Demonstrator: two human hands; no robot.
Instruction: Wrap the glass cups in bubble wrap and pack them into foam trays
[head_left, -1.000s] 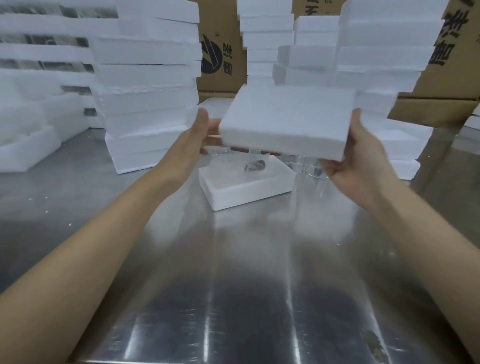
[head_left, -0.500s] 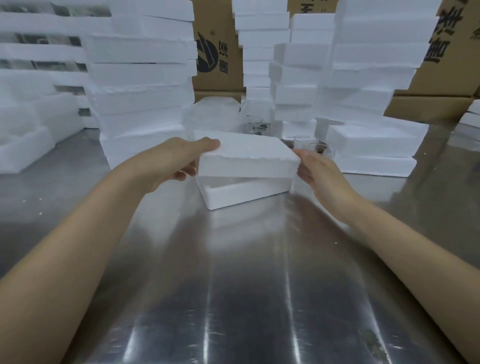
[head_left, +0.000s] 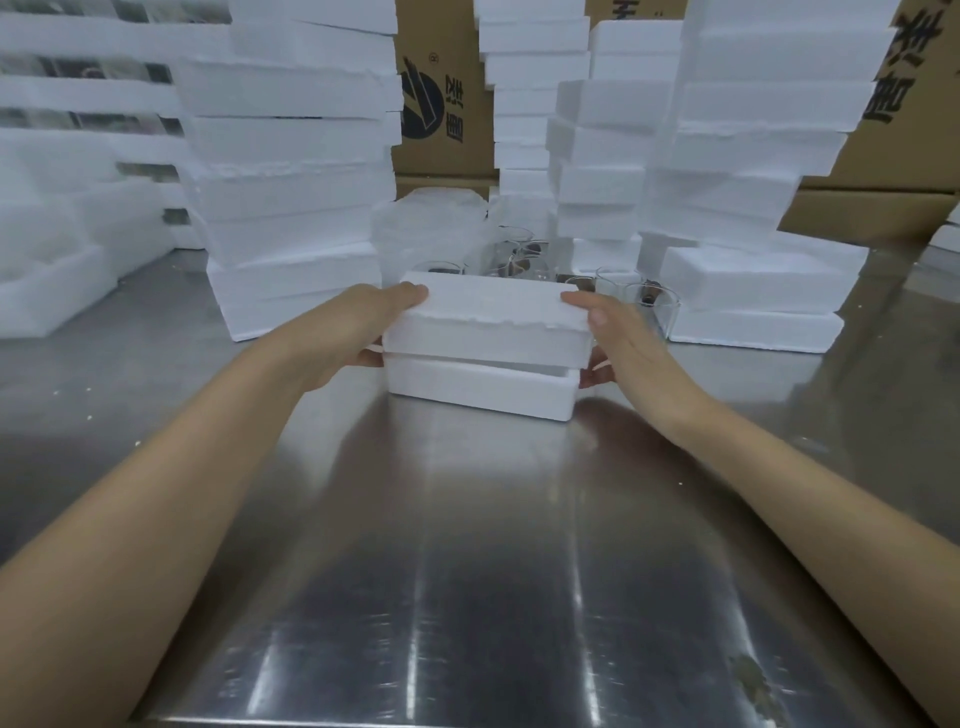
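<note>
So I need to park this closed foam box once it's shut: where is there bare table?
Bare steel table lies in front of the foam box, between both forearms. More shows left of the left hand, before the left foam stack. Behind the box it is crowded: glass cups, bubble wrap, more stacks.

Shiny steel bench (head_left: 467, 571) across the whole near view, streaked with pale reflections, flecked with small white crumbs toward the left, and marked by a dull brownish blotch (head_left: 750, 675) close to its near right edge. Brown cardboard boxes (head_left: 441, 104) along the far side, behind everything standing on the bench, one printed with a dark round logo and dark characters. Another cardboard box (head_left: 904, 104) at far right, tilted in the wide-angle view, printed with large dark characters, with a lower box (head_left: 867, 213) beneath it.
</note>
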